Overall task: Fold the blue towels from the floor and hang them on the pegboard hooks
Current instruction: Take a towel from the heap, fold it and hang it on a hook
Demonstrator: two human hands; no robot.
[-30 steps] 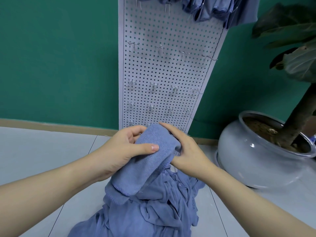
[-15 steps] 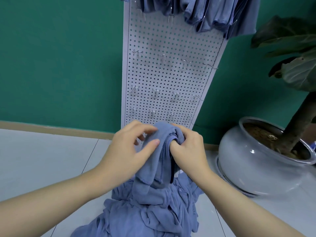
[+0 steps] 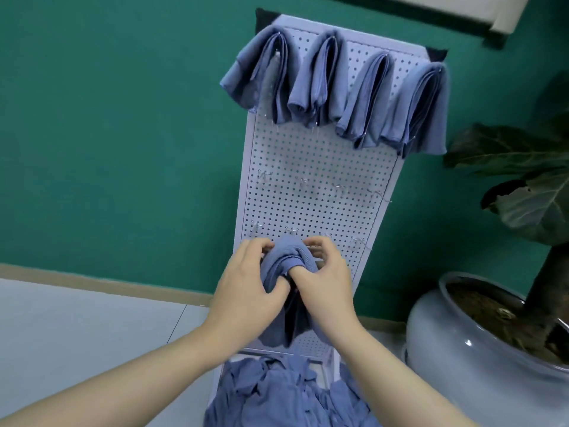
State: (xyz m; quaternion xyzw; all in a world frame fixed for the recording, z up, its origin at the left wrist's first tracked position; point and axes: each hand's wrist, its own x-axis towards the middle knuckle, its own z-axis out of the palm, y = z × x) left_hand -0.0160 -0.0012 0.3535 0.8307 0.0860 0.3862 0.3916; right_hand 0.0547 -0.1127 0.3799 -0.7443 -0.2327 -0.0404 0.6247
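- Right now I see both hands together on one folded blue towel [image 3: 288,260], held up in front of the lower part of the pegboard [image 3: 317,167].
- Left hand [image 3: 246,291] grips the towel's left side, fingers curled over the top fold; right hand [image 3: 326,282] grips the right side, thumb tucked into the fold.
- Towel bunches over at the top between the hands, loose end hanging down below them.
- It sits level with the lowest visible row of hooks [image 3: 358,241]; I cannot tell whether it is caught on one.
- Pegboard is white, leaning against the green wall [image 3: 107,134], far centre.
- Four folded hung towels [image 3: 335,90] drape side by side along the top row, touching each other.
- Middle row of hooks [image 3: 303,182] is bare.
- Pile of unfolded towels [image 3: 286,396] lies on the floor [image 3: 77,328], near centre, at the board's foot.
- Grey pot [image 3: 480,359] with a big-leafed plant [image 3: 529,195] stands right of the board, well apart from the hands.
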